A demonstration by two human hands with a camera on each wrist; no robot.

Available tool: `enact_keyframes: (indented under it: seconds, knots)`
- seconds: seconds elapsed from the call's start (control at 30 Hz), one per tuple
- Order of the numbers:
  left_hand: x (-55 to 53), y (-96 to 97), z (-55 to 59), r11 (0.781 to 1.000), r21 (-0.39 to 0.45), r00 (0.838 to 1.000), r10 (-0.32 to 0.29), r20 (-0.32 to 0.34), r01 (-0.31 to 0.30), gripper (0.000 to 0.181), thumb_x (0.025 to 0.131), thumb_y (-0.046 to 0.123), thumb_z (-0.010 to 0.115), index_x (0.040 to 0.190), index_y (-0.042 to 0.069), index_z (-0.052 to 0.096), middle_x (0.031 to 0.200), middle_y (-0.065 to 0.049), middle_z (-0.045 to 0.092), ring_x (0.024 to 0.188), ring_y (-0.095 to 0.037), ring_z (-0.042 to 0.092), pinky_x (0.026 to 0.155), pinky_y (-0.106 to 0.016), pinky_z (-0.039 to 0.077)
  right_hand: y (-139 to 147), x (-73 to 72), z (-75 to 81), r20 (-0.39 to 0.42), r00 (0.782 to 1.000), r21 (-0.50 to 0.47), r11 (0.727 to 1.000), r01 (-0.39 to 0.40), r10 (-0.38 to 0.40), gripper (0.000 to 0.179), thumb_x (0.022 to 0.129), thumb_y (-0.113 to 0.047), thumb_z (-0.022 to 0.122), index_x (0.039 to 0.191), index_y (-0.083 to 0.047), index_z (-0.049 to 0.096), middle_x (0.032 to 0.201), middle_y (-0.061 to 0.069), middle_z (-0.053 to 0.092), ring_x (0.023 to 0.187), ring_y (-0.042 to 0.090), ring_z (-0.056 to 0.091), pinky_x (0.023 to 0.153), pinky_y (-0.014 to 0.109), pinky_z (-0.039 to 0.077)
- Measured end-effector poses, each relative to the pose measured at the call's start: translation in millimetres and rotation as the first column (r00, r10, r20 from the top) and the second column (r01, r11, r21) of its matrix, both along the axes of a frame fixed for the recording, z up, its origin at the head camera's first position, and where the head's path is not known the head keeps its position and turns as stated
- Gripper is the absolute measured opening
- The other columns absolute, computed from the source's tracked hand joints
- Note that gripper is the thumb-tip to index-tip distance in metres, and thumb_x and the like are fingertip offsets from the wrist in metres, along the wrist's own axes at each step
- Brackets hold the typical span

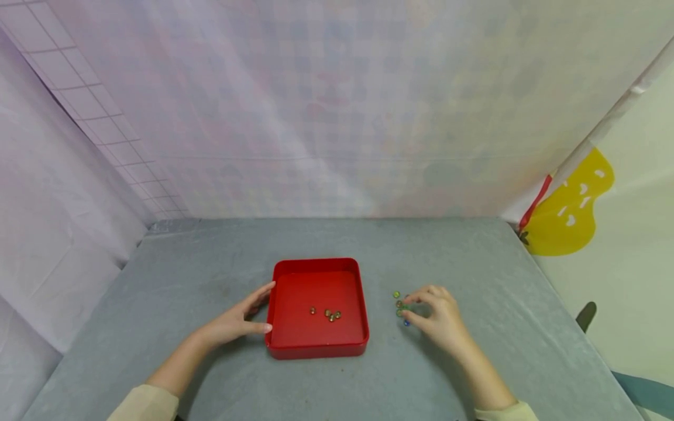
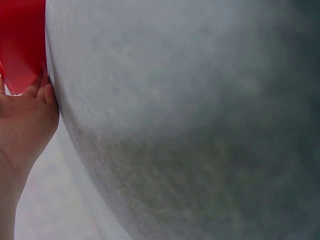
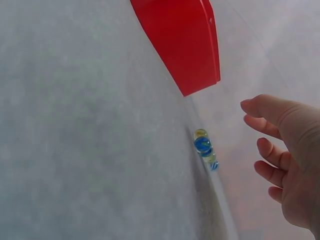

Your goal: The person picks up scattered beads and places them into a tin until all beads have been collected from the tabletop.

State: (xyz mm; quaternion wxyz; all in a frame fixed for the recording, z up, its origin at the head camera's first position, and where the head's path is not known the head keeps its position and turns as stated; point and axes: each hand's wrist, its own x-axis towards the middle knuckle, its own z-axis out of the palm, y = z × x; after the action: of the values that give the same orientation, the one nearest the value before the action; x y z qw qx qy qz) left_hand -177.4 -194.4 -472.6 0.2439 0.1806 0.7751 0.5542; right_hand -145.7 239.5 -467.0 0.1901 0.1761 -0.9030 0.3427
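Note:
A square red tray [image 1: 316, 351] lies on the table, with several small glass marbles [image 1: 338, 314] on its floor. My left hand [image 1: 231, 321] rests against its left side, thumb and fingers spread along the rim; in the left wrist view only a corner of the tray [image 2: 22, 45] shows beside that hand. To the right of the tray, a group of green, amber and blue marbles [image 1: 396, 294] lies on the cloth. Over them is my right hand [image 1: 439, 316], thumb and index finger apart. In the right wrist view, no marble shows between its fingertips, and the marbles [image 3: 203, 145] sit below.
Grey cloth [image 1: 221, 257] covers the table. Pale patterned sheets [image 1: 316, 117] hang behind it and at the left. At the right hangs a sheet with a yellow printed shape [image 1: 568, 216].

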Motion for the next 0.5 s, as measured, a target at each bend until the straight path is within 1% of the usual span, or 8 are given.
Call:
enact_keyframes:
  seconds: [0.1,0.2,0.4,0.5]
  knots:
    - [0.3,0.1,-0.3,1.000,-0.001,1.000,0.003,-0.004,-0.003,0.084,0.088,0.016,0.070,0.154,0.014,0.018,0.156,-0.013,0.021,0.140,-0.035,0.019,0.110,-0.054,0.019,2.3,0.6,-2.3,-0.029,1.000,0.011,1.000,0.002,-0.001,0.024,0.066,-0.007,0.086,0.085,-0.012,0.072,0.087,-0.008,0.062,0.087,0.015,0.051,0.078,0.035,0.036]
    - [0.6,0.0,-0.2,1.000,-0.004,1.000,0.002,-0.010,-0.002,0.084,0.088,0.017,0.070,0.154,0.014,0.018,0.156,-0.012,0.020,0.140,-0.035,0.019,0.110,-0.054,0.019,4.3,1.5,-3.9,-0.032,0.999,0.024,1.000,0.004,-0.003,0.024,0.065,-0.007,0.086,0.085,-0.012,0.072,0.086,-0.008,0.062,0.087,0.016,0.051,0.078,0.035,0.037]
    - [1.1,-1.3,-0.3,1.000,0.006,0.999,-0.018,-0.039,0.018,0.084,0.088,0.015,0.069,0.154,0.013,0.016,0.156,-0.013,0.018,0.141,-0.035,0.016,0.110,-0.055,0.017,7.1,4.3,-5.8,0.043,0.999,0.044,0.999,0.021,-0.023,0.023,0.068,-0.009,0.086,0.085,-0.013,0.072,0.087,-0.008,0.061,0.090,0.016,0.050,0.079,0.039,0.038]
    - [1.3,-1.3,0.1,1.000,0.005,0.999,-0.019,-0.038,0.020,0.084,0.088,0.015,0.069,0.154,0.013,0.016,0.156,-0.013,0.019,0.141,-0.035,0.017,0.110,-0.055,0.018,8.1,5.5,-6.4,0.075,0.997,0.046,0.999,0.020,-0.023,0.022,0.068,-0.009,0.085,0.086,-0.013,0.072,0.089,-0.008,0.061,0.091,0.018,0.050,0.080,0.041,0.038]
